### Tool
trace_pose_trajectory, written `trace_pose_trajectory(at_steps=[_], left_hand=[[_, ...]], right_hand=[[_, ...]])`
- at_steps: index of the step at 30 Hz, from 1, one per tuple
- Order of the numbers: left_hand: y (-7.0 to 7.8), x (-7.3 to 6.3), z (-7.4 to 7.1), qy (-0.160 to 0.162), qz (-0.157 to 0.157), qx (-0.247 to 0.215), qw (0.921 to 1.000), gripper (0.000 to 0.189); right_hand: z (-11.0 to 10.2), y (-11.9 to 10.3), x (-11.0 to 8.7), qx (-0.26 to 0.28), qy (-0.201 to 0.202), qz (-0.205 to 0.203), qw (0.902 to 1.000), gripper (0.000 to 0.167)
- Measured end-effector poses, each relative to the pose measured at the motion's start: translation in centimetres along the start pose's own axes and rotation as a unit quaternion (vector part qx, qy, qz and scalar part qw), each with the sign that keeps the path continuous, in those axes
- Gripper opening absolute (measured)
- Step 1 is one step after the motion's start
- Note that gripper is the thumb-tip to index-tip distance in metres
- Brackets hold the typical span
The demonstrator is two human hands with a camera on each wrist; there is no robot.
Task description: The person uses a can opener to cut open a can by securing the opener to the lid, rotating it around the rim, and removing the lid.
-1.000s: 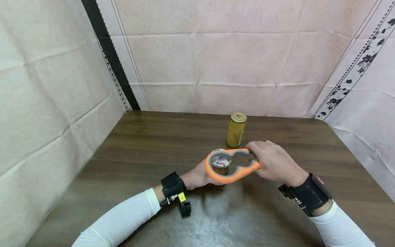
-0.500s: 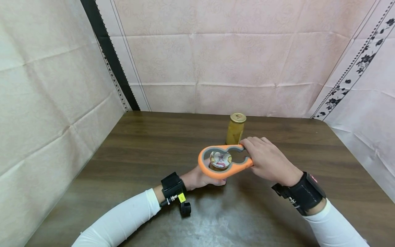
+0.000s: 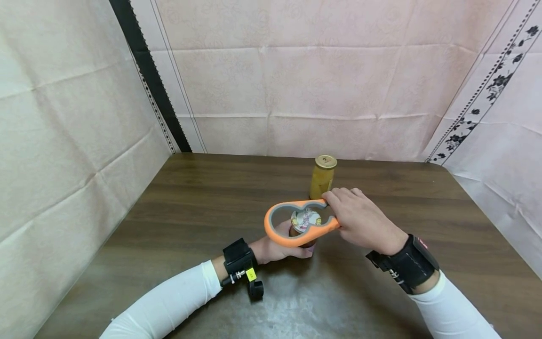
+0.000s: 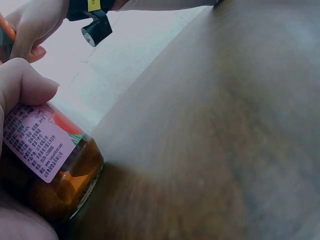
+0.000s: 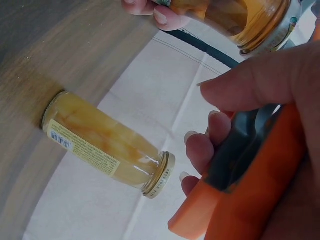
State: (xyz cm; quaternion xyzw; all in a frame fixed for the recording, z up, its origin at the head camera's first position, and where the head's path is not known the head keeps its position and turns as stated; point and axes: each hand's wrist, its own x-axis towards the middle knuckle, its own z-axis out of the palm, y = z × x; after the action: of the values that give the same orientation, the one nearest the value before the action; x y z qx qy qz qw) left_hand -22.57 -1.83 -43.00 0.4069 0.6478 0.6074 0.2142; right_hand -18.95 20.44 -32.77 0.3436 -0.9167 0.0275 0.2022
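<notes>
My left hand (image 3: 277, 249) grips a glass jar (image 4: 75, 177) with a pink label; its thumb lies over the label in the left wrist view. The jar's white patterned lid (image 3: 306, 218) faces up in the head view. Over it, my right hand (image 3: 362, 219) holds an orange jar opener (image 3: 292, 241) with grey inner edges by its handle ends. The lid shows through the opener's gap, near the narrowing between its two hollows. In the right wrist view, the right fingers (image 5: 200, 152) curl round the opener's grey-and-orange handles.
A second jar (image 3: 322, 181), with yellow contents and a gold lid, stands upright on the brown wooden table (image 3: 220, 188) just beyond the right hand. Pale cloth (image 3: 330, 94) hangs behind the table and at both sides. Black camera straps sit on both wrists.
My right hand has moved left with the jar opener, so the lid now shows farther right within its gap. The left hand keeps its grip on the jar, shifting only slightly.
</notes>
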Motion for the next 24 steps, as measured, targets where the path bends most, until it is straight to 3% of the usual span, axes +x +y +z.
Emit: trace_pose_trajectory(at_steps=[3, 11, 14, 20, 24], left_hand=[[-0.07, 0.01, 0.15, 0.004, -0.003, -0.002, 1.0, 0.089], [-0.1, 0.12, 0.17, 0.015, 0.025, 0.032, 0.9991, 0.092], [-0.19, 0.09, 0.13, 0.012, 0.015, 0.025, 0.9995, 0.089], [-0.14, -0.14, 0.19, -0.003, -0.035, -0.016, 0.9993, 0.083], [-0.17, -0.15, 0.18, 0.001, -0.039, -0.013, 0.9991, 0.086]], right_hand=[[-0.02, -0.03, -0.01, -0.004, -0.001, 0.0, 1.0, 0.044], [0.15, -0.12, -0.05, -0.002, -0.003, -0.006, 1.0, 0.045], [0.19, -0.18, -0.05, 0.0, 0.0, -0.007, 1.0, 0.046], [0.29, -0.32, 0.04, 0.004, -0.004, -0.01, 0.9999, 0.047], [0.27, -0.46, 0.31, 0.01, -0.015, -0.004, 0.9998, 0.046]])
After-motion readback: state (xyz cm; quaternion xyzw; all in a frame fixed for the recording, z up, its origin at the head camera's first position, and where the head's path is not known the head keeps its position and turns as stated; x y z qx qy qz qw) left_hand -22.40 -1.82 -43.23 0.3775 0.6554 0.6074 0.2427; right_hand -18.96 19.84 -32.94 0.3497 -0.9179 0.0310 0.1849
